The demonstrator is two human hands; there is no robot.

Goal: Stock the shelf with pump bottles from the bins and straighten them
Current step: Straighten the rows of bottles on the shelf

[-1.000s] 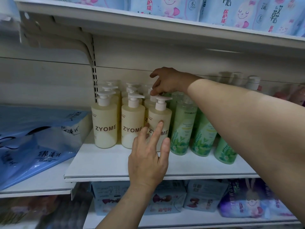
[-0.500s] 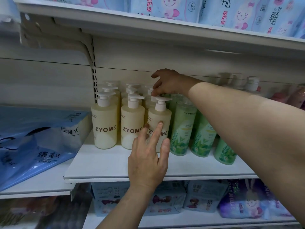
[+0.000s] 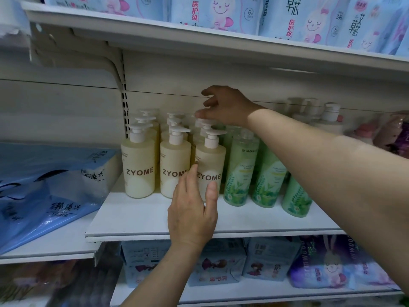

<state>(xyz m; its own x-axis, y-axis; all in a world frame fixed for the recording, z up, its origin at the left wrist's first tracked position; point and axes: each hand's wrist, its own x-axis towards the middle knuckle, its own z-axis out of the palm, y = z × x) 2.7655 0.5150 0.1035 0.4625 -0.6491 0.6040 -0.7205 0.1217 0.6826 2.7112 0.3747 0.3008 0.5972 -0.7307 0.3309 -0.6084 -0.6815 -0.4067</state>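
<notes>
Left of the white shelf [image 3: 155,218], on a lower adjoining board, lie blue plastic packs [image 3: 44,191], cut off by the frame edge, their print only partly legible. On the shelf stand three columns of cream pump bottles marked ZYOME; the front left one [image 3: 138,167] and the front middle one [image 3: 174,165] are upright, and the bottles behind them show only their white pump heads. The left hand [image 3: 192,209] reaches up from below the shelf, its thumb and fingers curled round the lower part of the front right cream bottle [image 3: 211,160], covering that bottle's base. Above, the right hand [image 3: 223,107] comes across from the right, its fingertips pinching a white pump head [image 3: 204,122] in the row behind; which bottle this belongs to is hidden. Right of the cream bottles, green bottles [image 3: 241,171] stand partly hidden behind the right forearm. Farther right on the shelf, white and pink containers are blurred. Below the shelf, soft packs [image 3: 265,262] are dim and blurred.
</notes>
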